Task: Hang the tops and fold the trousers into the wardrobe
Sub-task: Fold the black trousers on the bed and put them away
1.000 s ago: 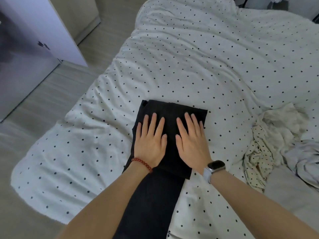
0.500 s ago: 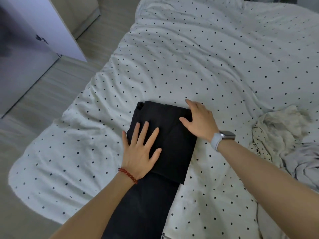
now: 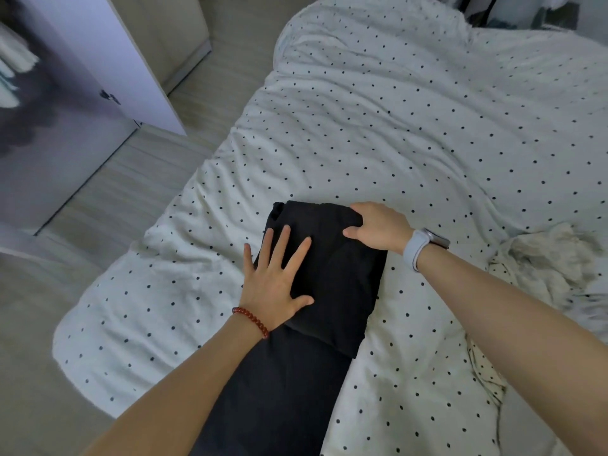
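Observation:
Black trousers (image 3: 332, 284) lie partly folded on the spotted white bedcover (image 3: 394, 143), a folded top part over a long strip that runs toward me. My left hand (image 3: 274, 284) lies flat with spread fingers on the fold's left side. At the fold's far right corner, my right hand (image 3: 378, 230) grips the cloth, its thumb on top and its fingers curled around the edge.
A crumpled pile of cream and spotted clothes (image 3: 539, 278) lies at the bed's right edge. An open white wardrobe door (image 3: 108, 60) and the dark wardrobe inside (image 3: 39, 133) stand at the left across a strip of wooden floor (image 3: 131, 189).
My right hand left its flat place on the fold, moved to the far right corner and took hold of it. My left hand slid slightly left and spread its fingers.

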